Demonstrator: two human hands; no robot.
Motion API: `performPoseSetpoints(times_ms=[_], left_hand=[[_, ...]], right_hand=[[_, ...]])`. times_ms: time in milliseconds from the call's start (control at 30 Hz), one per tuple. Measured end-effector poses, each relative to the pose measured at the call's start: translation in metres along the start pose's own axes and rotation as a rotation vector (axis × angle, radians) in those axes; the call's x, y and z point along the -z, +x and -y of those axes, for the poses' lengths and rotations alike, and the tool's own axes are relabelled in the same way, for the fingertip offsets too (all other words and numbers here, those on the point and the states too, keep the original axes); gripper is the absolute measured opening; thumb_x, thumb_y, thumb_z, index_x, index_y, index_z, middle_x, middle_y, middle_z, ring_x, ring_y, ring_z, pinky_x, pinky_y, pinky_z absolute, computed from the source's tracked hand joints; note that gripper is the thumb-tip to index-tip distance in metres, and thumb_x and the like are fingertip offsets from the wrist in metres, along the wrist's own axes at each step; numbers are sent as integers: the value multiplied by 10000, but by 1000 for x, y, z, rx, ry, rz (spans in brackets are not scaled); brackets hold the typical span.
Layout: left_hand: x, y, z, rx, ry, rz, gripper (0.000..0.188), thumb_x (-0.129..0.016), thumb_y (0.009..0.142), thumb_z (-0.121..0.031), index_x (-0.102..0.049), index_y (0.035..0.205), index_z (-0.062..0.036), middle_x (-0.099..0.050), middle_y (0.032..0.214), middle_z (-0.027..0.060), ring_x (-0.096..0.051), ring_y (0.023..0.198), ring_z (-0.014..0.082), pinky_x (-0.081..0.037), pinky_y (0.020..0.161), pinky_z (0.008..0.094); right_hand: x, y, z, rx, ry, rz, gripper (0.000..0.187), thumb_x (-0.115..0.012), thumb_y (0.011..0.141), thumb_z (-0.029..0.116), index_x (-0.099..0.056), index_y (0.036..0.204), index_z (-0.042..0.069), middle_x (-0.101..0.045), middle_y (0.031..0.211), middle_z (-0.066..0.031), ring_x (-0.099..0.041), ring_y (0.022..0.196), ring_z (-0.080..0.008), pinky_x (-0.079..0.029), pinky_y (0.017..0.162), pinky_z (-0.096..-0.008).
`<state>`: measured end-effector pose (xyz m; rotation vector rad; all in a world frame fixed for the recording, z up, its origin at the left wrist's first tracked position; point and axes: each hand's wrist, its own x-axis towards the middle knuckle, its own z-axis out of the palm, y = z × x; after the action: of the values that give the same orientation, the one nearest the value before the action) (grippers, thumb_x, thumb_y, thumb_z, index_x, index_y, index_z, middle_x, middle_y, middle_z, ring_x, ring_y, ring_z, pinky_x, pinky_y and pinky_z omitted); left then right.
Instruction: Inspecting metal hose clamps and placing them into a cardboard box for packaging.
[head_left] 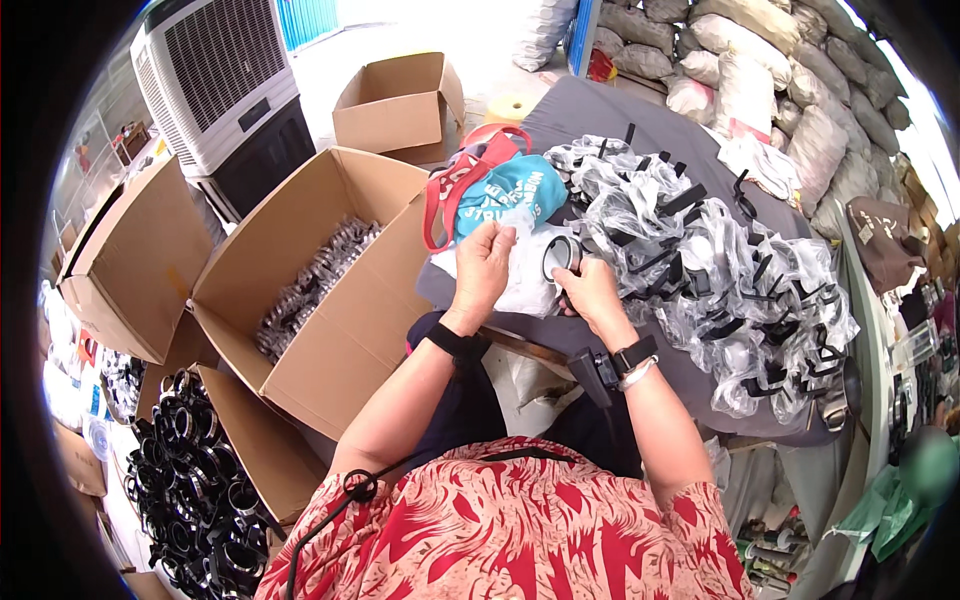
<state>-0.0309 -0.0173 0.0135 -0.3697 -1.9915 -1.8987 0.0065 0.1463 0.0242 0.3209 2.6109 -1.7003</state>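
Observation:
My right hand [594, 294] is closed on a round black-rimmed piece [562, 257] with a pale grey centre, held tilted above the table's near edge. I cannot tell its exact kind. To its left my left hand [483, 266] is raised with the fingers pinched together; what is between them, if anything, is too small to make out. White crumpled material [527, 275] lies between and below the hands. Beyond them sits a teal cloth bag [512, 192] with red straps. Right of my hands spreads a heap of clear plastic wraps [690, 265] with black handle-like parts sticking out.
An open carton [330, 365] at my left holds several plastic-wrapped pieces. Loose black ring-shaped parts [195, 480] fill the lower left. Another open carton [390, 100] and an air cooler [215, 75] stand behind. Stuffed sacks [745, 85] are stacked beyond the grey-covered table [590, 108].

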Motion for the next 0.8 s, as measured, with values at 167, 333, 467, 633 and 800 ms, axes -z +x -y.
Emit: performPoseSetpoints(times_ms=[167, 333, 467, 633, 800], left_hand=[[4, 2, -53, -184, 82, 17, 286, -653, 873, -158, -482, 698, -11, -431, 579, -3, -356, 572, 67, -333, 494, 256], [-2, -14, -59, -5, 24, 66, 339, -709, 784, -87, -416, 631, -13, -391, 515, 5, -337, 533, 58, -321, 448, 274], [-14, -25, -57, 14, -81, 183, 296, -682, 794, -47, -425, 646, -43, -399, 573, -50, -351, 579, 24, -316, 469, 239], [-54, -38, -40, -44, -216, 238, 153, -617, 835, -25, -513, 724, -13, -472, 581, -22, -383, 591, 46, -354, 492, 255], [-47, -41, -79, 167, -359, 437, 142, -590, 924, -177, -574, 880, -44, -533, 680, -55, -454, 604, 9, -384, 522, 181]], right_hand=[[1, -7, -3, 82, 69, 31, 144, -652, 821, 119, -624, 819, -23, -606, 658, -42, -555, 497, -93, -443, 419, -240], [30, -40, 0, 268, 859, 60, 162, -644, 812, 27, -645, 973, 10, -663, 907, -36, -616, 828, -113, -502, 757, -301], [46, -87, 18, 297, 1095, 295, 284, -650, 824, 40, -616, 1106, 43, -636, 1072, -60, -600, 993, -190, -496, 892, -416], [46, -102, 4, 313, 1090, 256, 293, -659, 820, 53, -601, 1102, -1, -643, 1044, -88, -613, 953, -197, -521, 792, -374], [62, -111, 3, 323, 1085, 124, 219, -640, 841, 45, -615, 1052, -10, -649, 999, -76, -608, 871, -149, -490, 809, -313]])
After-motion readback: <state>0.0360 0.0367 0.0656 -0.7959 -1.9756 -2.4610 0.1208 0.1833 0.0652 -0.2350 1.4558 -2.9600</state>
